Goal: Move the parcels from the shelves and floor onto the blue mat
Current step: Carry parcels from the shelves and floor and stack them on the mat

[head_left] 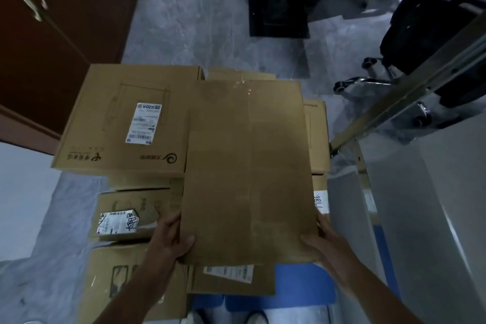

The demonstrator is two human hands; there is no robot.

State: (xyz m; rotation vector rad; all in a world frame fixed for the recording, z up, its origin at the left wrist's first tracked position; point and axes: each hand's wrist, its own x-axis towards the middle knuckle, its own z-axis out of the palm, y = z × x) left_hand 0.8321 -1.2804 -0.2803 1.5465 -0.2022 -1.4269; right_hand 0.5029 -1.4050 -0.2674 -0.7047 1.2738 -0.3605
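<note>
Parcels crowd the mat (302,287): a large labelled box (126,118) far left, a small box (123,214) near left, a flat parcel (231,279) just under your load. A cabinet (52,34) stands far left, a metal frame (410,92) right, chairs (426,34) beyond. Your left hand (171,237) and right hand (324,242) grip the near corners of a plain box (247,166), thumbs on top, held above the stack.
</note>
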